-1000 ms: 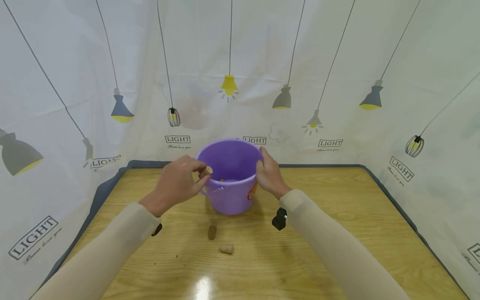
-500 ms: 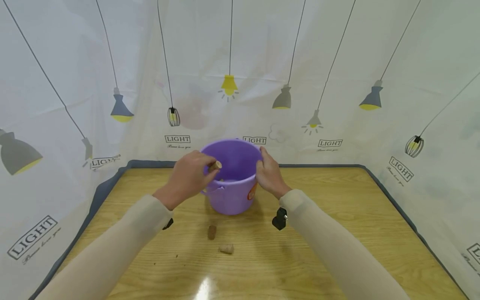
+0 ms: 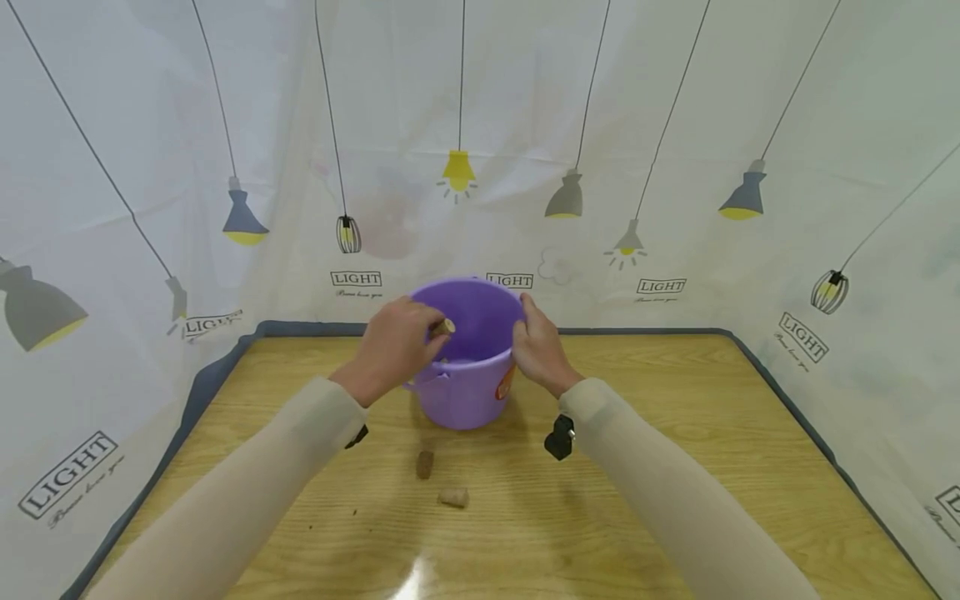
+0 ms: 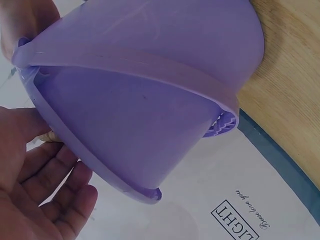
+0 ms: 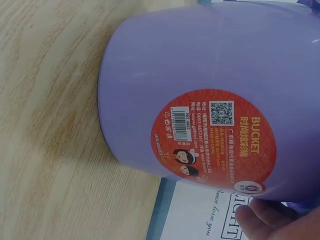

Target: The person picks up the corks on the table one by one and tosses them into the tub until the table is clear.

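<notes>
Over the near left rim of a purple bucket (image 3: 467,402), my left hand (image 3: 396,343) pinches a short brown cylinder (image 3: 444,327) with a pale end, like a cork. In the left wrist view the cylinder (image 4: 48,136) shows only partly between thumb and fingers, beside the rim. My right hand (image 3: 540,343) grips the bucket's right rim, its fingers against the wall. A dark brown stub (image 3: 425,464) and a tan, tapered stub (image 3: 453,497) lie on the table in front of the bucket. Something small shows inside the bucket, mostly hidden.
The wooden table (image 3: 645,483) has dark edging, with a lamp-printed white cloth (image 3: 510,225) rising behind and at both sides. A few dark crumbs (image 3: 355,512) lie at front left. The bucket's wall bears a red sticker (image 5: 215,140); its handle (image 4: 135,67) hangs down.
My left hand has moved right with the brown cylinder, from outside the left rim to over the bucket's opening. The right hand, the bucket and both stubs on the table stay put.
</notes>
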Motion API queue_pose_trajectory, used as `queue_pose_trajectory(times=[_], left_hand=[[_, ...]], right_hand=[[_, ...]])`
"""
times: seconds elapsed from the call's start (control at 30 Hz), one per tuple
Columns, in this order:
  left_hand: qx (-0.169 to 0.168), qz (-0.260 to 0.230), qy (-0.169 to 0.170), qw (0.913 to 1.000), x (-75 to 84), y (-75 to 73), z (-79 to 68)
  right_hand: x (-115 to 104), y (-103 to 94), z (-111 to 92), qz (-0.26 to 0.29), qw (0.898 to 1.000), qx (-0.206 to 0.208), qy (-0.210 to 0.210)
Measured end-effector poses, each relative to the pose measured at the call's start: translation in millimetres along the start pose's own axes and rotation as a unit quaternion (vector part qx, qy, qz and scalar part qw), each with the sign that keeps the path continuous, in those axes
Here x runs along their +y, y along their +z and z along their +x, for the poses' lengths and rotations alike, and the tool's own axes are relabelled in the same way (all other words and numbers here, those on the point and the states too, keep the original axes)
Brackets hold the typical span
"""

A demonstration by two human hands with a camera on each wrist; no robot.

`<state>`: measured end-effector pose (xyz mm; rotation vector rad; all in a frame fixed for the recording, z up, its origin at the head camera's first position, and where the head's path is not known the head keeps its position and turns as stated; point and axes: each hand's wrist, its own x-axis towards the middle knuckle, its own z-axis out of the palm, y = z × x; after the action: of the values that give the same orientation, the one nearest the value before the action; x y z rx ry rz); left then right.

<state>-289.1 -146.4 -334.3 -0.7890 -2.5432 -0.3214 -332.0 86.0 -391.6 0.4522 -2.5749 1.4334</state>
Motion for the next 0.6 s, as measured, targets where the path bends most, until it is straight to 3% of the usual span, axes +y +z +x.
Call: queue_pose_trajectory(times=[0.6], left_hand=[[-0.072, 0.014, -0.034, 0.9967, 0.6, 1.6, 8.7]], right_hand=[[-1.1, 0.0, 0.5, -0.005, 1.0, 0.002, 0.008]])
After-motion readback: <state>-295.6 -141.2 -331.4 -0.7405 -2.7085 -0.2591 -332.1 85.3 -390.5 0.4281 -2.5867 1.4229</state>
